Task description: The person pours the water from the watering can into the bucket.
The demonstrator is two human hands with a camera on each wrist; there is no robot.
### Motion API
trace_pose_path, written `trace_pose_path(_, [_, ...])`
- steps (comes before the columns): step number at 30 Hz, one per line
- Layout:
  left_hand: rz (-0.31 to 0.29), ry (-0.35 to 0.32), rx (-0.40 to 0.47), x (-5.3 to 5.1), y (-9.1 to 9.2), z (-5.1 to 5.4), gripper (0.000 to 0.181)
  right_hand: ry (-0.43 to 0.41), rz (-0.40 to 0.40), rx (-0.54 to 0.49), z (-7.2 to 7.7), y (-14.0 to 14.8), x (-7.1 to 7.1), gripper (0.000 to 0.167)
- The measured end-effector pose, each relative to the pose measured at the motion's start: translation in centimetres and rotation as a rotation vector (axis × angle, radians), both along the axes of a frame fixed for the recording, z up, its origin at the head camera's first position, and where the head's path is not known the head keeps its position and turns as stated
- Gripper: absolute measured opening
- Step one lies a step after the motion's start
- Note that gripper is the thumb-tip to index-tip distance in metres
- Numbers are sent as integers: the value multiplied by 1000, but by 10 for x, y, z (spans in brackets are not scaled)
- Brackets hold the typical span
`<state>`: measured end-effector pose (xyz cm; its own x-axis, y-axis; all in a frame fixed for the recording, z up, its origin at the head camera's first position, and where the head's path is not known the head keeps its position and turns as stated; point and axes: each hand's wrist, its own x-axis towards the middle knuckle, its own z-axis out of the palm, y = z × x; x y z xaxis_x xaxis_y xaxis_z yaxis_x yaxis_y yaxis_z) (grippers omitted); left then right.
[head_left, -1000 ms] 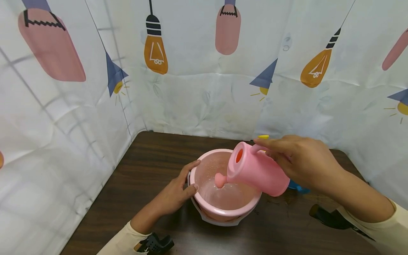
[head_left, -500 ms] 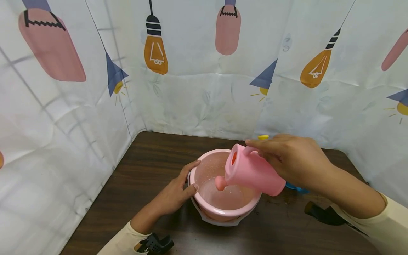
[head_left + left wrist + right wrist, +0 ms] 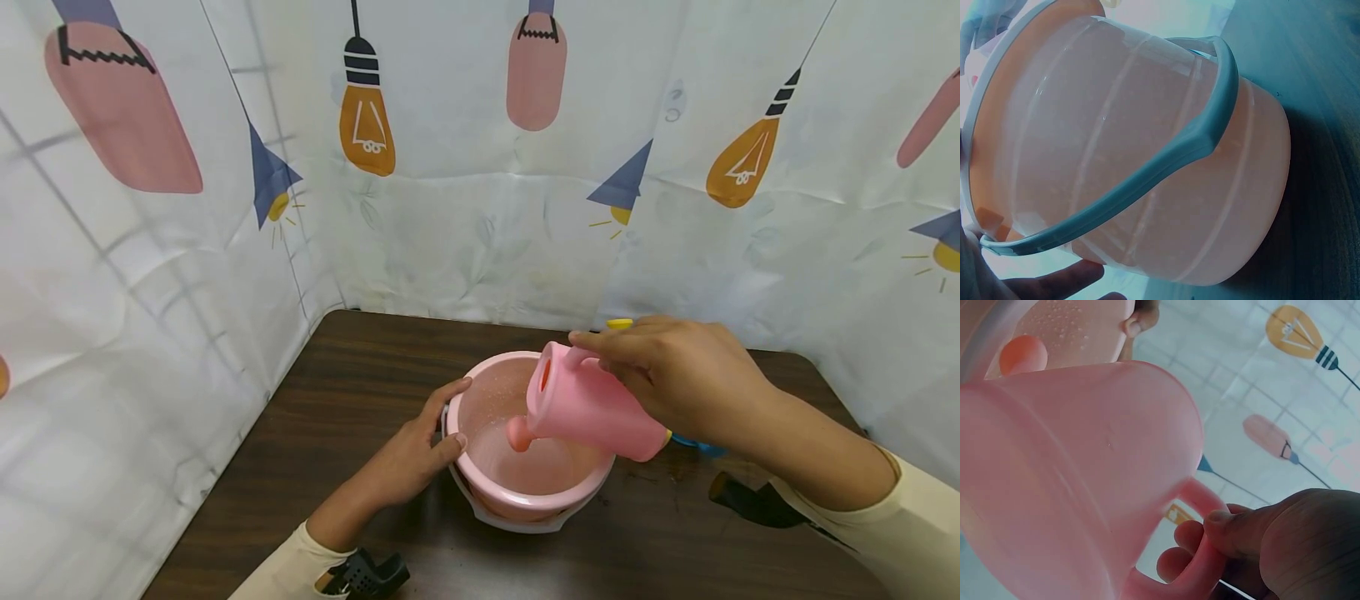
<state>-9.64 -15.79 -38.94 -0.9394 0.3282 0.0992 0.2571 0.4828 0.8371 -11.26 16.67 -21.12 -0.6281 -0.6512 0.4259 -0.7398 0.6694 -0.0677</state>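
A pink bucket (image 3: 528, 502) stands upright on the dark wooden table, its pale handle (image 3: 1147, 181) hanging down against the side. On the bucket's left rim my left hand (image 3: 412, 457) holds on, thumb and fingers over the edge. My right hand (image 3: 686, 375) grips the loop handle (image 3: 1207, 562) of a pink watering can (image 3: 596, 408). The can is tilted over the bucket, and its round spout head (image 3: 518, 433) points down inside the opening. Droplets (image 3: 1060, 325) cling to the bucket's inner wall. The can's body hides part of the right rim.
Behind the can and right hand lie a blue object (image 3: 701, 448) and a yellow-topped item (image 3: 619, 323), both mostly hidden. Wet marks (image 3: 663, 479) show on the table (image 3: 375, 358) right of the bucket. A printed curtain (image 3: 480, 233) hangs behind and at the left.
My right hand has carried the tilted watering can left and slightly down over the bucket. A bit of yellow now shows beyond the can's base. The left hand and bucket stay put.
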Motion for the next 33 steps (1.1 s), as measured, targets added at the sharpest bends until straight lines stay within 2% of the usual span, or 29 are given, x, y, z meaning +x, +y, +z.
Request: trace_pose_path(33, [3, 3, -12, 0, 0, 0, 66, 2, 1, -5, 0, 0, -1, 46])
